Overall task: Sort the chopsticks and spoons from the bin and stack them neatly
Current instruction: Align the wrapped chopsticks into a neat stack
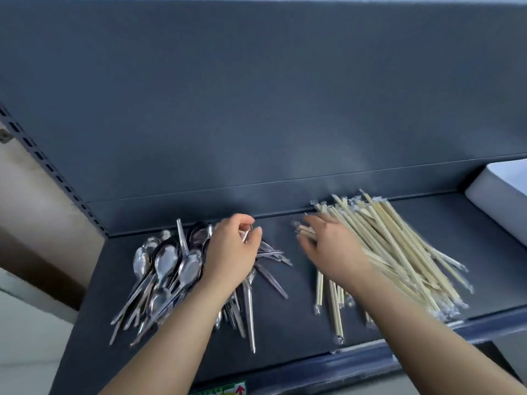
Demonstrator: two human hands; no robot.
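The fingers of the left hand curl in, and thumb and fingertips pinch a thin metal handle just above the spoons. It is probably being lifted to be laid parallel with the rest. The right hand lies on the chopsticks, its fingers fairly straight and spread though blurred; they seem to press and rake the sticks rather than grip any.

Nearest, the shelf's front lip is a blue-grey rail, with a green label below it. On the shelf — matt, dark, flat — the two kinds are already well apart, so what is left looks like squaring up. The spoons are polished steel with oval bowls and slim handles, and they are heaped crosswise and fanning, so they will slide and clatter. The chopsticks are pale wood in clear crinkled wrappers. Most lie roughly aligned on a diagonal, but a few near the front point straight out — light, and apt to roll.

Behind them stands the smooth dark back panel, with a perforated upright at the left. A white box sits at the far right edge; whether it is the bin cannot be told.
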